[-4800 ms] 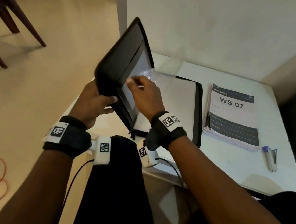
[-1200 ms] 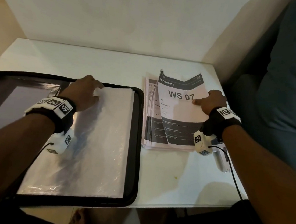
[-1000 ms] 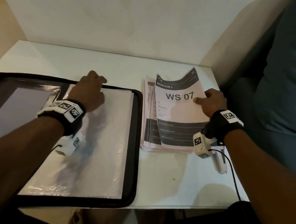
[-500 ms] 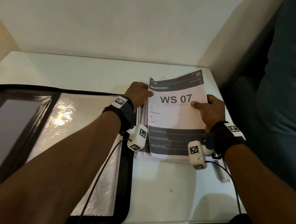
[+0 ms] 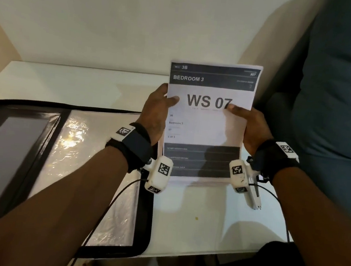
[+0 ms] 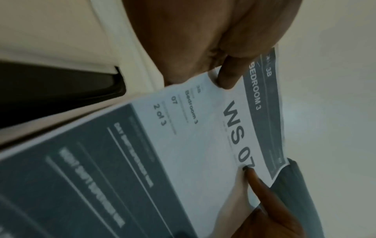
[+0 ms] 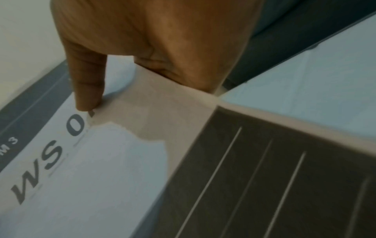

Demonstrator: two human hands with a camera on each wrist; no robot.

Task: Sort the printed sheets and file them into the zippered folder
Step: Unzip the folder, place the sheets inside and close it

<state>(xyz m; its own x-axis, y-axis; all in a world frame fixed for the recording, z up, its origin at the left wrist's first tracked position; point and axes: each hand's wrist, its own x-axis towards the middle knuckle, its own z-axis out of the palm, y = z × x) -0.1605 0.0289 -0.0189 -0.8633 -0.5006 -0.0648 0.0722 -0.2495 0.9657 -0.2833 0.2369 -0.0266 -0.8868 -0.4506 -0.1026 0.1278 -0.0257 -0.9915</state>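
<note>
Both my hands hold a stack of printed sheets tilted up over the right part of the table, top page reading "BEDROOM 3, WS 07, 2 of 3". My left hand grips the left edge, thumb on the front by the "W". My right hand grips the right edge, thumb by the "7". The left wrist view shows the sheets with the left thumb on them. In the right wrist view the thumb presses the page. The black zippered folder lies open flat at left, clear sleeves uppermost.
The white table carries a small white pen-like item under my right wrist. A teal cushion stands close on the right. A pale wall closes the table's far side.
My left hand left the folder's clear sleeve and crossed to the stack. Both hands then took the sheets by their sides and raised them off the table.
</note>
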